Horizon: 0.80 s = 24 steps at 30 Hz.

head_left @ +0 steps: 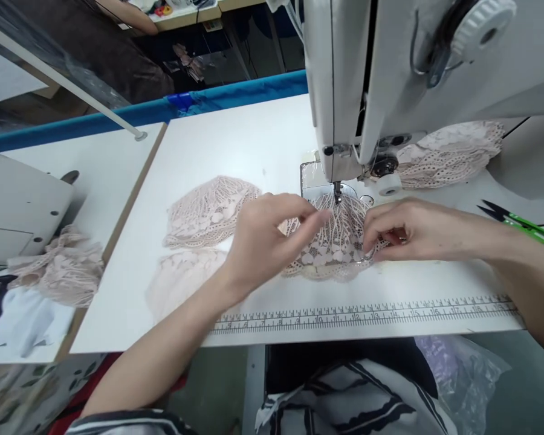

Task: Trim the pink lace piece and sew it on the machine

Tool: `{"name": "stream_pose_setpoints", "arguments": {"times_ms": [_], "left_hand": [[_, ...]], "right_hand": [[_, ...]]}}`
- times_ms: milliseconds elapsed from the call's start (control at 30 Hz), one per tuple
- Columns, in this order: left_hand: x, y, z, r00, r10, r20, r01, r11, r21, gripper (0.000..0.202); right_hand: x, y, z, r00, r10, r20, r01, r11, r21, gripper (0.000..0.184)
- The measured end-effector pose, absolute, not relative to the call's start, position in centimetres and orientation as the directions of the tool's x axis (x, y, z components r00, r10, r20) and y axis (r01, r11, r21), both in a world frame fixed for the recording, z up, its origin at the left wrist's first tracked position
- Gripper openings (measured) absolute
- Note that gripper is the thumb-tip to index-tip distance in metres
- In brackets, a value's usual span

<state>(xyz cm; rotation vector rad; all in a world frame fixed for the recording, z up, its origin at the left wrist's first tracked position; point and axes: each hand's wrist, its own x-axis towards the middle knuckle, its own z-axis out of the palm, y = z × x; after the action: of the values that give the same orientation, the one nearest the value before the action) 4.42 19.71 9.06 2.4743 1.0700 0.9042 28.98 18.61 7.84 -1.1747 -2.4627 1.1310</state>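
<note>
A pale pink lace piece point(333, 241) lies gathered under the presser foot point(338, 192) of a white sewing machine point(344, 78). Its scalloped border faces the table's front edge. On the lace's left side, near the presser foot, my left hand point(272, 238) pinches it between thumb and forefinger; the other fingers are mostly hidden. My right hand point(396, 229) has its fingers curled closed on the lace's right edge. Left of my left hand lie a second lace piece point(211, 211) and a paler lace piece point(184, 278), the latter partly behind my forearm.
A printed ruler point(362, 315) runs along the table's front edge. Green-handled thread snips point(521, 225) lie at the right. More lace point(453, 154) sits behind the needle area. Another machine point(22, 205) and a lace bundle point(68, 266) stand left. A person's arm point(127, 15) shows beyond.
</note>
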Motion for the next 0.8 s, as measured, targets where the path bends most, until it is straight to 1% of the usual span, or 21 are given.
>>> {"name": "stream_pose_setpoints", "arguments": {"times_ms": [67, 167, 233, 300, 333, 400, 467, 500, 533, 567, 600, 633, 733, 800], "left_hand": [[3.9, 20.3, 9.8, 0.435, 0.812, 0.388, 0.538, -0.580, 0.611, 0.030], [2.8, 21.7, 10.7, 0.311, 0.874, 0.375, 0.472, -0.484, 0.737, 0.038], [2.1, 22.3, 11.2, 0.260, 0.889, 0.376, 0.443, -0.456, 0.772, 0.042], [1.7, 22.4, 11.7, 0.281, 0.894, 0.349, 0.494, -0.447, 0.745, 0.042], [1.7, 22.1, 11.9, 0.334, 0.888, 0.317, 0.537, -0.456, 0.710, 0.040], [1.9, 21.1, 11.8, 0.517, 0.835, 0.188, 0.601, -0.511, 0.615, 0.031], [2.5, 19.5, 11.2, 0.702, 0.710, 0.044, 0.600, -0.625, 0.500, 0.019], [2.9, 18.6, 10.6, 0.744, 0.668, 0.002, 0.606, -0.676, 0.419, 0.017], [3.2, 17.7, 9.9, 0.773, 0.635, -0.003, 0.602, -0.732, 0.319, 0.024], [3.6, 16.8, 9.2, 0.790, 0.613, 0.015, 0.595, -0.773, 0.219, 0.033], [3.8, 16.0, 8.4, 0.797, 0.602, 0.043, 0.593, -0.795, 0.131, 0.038], [4.0, 15.2, 7.7, 0.797, 0.600, 0.064, 0.596, -0.800, 0.068, 0.035], [3.5, 13.5, 6.3, 0.764, 0.595, 0.250, 0.622, -0.782, -0.039, 0.017], [2.1, 12.8, 6.2, 0.707, 0.612, 0.354, 0.671, -0.739, -0.063, 0.012]], "right_hand": [[28.9, 18.5, 7.5, -0.681, 0.715, -0.156, 0.597, 0.420, -0.683, 0.013], [28.9, 18.4, 7.0, -0.688, 0.705, -0.170, 0.605, 0.428, -0.672, 0.010], [28.8, 18.3, 6.8, -0.689, 0.704, -0.171, 0.612, 0.439, -0.658, 0.008], [28.6, 18.0, 6.7, -0.692, 0.705, -0.156, 0.619, 0.468, -0.631, 0.008], [28.5, 17.8, 6.7, -0.696, 0.704, -0.142, 0.620, 0.488, -0.614, 0.008], [28.2, 17.5, 6.6, -0.706, 0.699, -0.109, 0.616, 0.532, -0.580, 0.005], [27.9, 17.2, 6.6, -0.709, 0.701, -0.077, 0.613, 0.559, -0.558, 0.009], [27.9, 17.2, 6.6, -0.704, 0.707, -0.065, 0.613, 0.559, -0.559, 0.012], [27.9, 17.2, 6.7, -0.695, 0.717, -0.057, 0.613, 0.549, -0.568, 0.013], [27.9, 17.2, 6.8, -0.684, 0.727, -0.056, 0.614, 0.532, -0.583, 0.014], [28.0, 17.3, 6.9, -0.671, 0.739, -0.062, 0.616, 0.509, -0.601, 0.014], [28.0, 17.3, 7.0, -0.659, 0.749, -0.071, 0.618, 0.485, -0.619, 0.016], [28.1, 17.4, 7.1, -0.634, 0.765, -0.112, 0.638, 0.436, -0.635, 0.020], [28.1, 17.3, 6.9, -0.629, 0.764, -0.144, 0.663, 0.431, -0.611, 0.020]]}}
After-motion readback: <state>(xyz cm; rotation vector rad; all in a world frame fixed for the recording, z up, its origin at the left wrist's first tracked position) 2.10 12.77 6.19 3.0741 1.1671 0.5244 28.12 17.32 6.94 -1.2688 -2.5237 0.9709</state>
